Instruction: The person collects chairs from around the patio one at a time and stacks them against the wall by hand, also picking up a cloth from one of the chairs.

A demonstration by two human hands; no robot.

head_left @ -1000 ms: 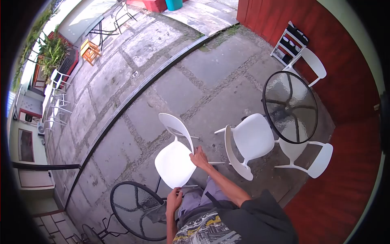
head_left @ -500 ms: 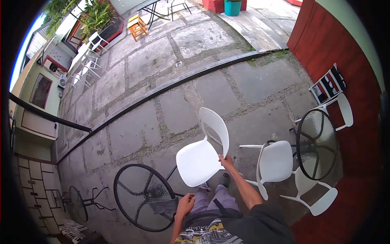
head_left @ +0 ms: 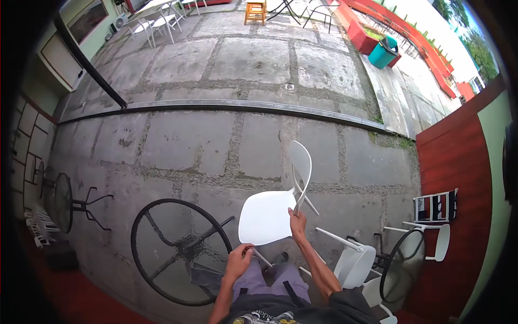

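A white chair [head_left: 265,217] stands in front of my legs, its backrest towards the right. My right hand [head_left: 297,224] is closed around the near edge of that backrest. At the seat's near left corner, my left hand [head_left: 237,263] has its fingers bent against the edge, apparently gripping it. Left of the chair is a round glass table [head_left: 189,245] with a black rim. A dark grey cloth [head_left: 206,281] lies on the table's near right part, close to my left forearm.
More white chairs [head_left: 353,265] and another round glass table [head_left: 402,264] stand at the right by the red wall. A low metal rail [head_left: 253,106] crosses the paving ahead. Further off are a wooden stool [head_left: 255,12] and a teal bin [head_left: 383,53].
My left hand has come up from beside my thigh to the chair's seat edge. My right hand keeps its hold on the backrest. The view has turned.
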